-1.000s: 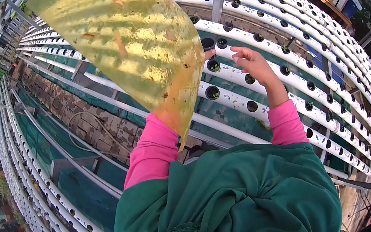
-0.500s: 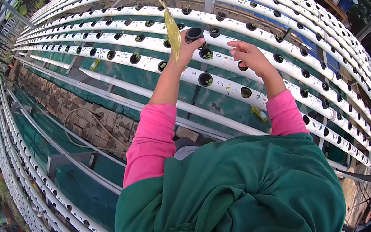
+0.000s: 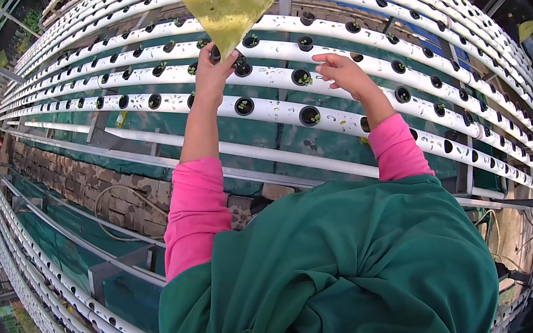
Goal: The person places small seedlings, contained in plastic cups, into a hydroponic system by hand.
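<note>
My left hand [image 3: 214, 72] is closed around a black net pot [image 3: 215, 54], held above the white pipes. A hanging yellow sheet [image 3: 232, 3] covers part of the pot and the fingertips. My right hand [image 3: 348, 77] hovers over the pipes, its fingers apart and holding nothing. Below the hands runs a white pipe [image 3: 279, 112] with round holes. Several black net pots with small green seedlings sit in it, such as the net pot [image 3: 244, 106] nearer my left hand and another net pot [image 3: 301, 77] left of my right hand.
More rows of white pipes [image 3: 463, 54] curve away to the right and back. Another pipe rack [image 3: 85, 290] stands to the left, beyond a brick path [image 3: 67, 172] with a hose [image 3: 101, 203] on it. Metal rails [image 3: 191, 167] run along the near side.
The left hand with the net pot has shifted left in view, and the yellow sheet appears larger, turned broadside. My right hand has moved slightly left and up. The camera view has shifted too.
</note>
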